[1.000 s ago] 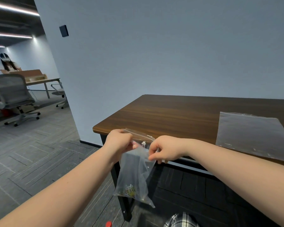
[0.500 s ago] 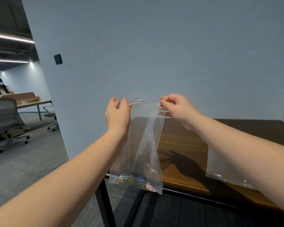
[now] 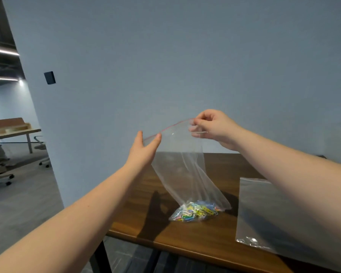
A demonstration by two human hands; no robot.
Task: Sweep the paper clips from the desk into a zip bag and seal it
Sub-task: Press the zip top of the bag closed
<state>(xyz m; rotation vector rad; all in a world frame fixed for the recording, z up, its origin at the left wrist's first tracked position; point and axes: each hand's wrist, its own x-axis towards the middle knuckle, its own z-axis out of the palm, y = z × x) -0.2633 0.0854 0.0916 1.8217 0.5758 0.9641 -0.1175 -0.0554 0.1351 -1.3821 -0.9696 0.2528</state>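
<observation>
Holding the zip bag [image 3: 185, 166] up by its top edge w/ both hands, I am keeping the mouth stretched in a line so the zip strip can be pressed shut.

1. Right hand [image 3: 215, 128]: I am pinching the right top corner of the bag between thumb and fingertips. Grip is narrow, closed on the plastic. This corner is sitting higher than the left one, so the red strip is sloping down toward the left.
2. Left hand [image 3: 144, 149]: I am pinching the left end of the strip between thumb and index, other fingers extended. Grip is narrow, on the bag edge. Exact contact is partly hidden by the plastic.
3. Load: the paper clips [image 3: 197, 211] are lying in a coloured heap at the bottom of the bag, well below both grips. The bag bottom appears to be resting on the desk [image 3: 195, 239], approx. at its front-left part, so the desk is likely taking the weight and the strip is staying slack enough to work.
4. No loose clips are showing on the visible desk top; judging from that, sweeping is done and sealing is the step in hand. Whether the strip is already closed, I cannot tell.
5. A second bag [image 3: 280, 219] is lying flat on the desk to the right, apart from the first.
</observation>
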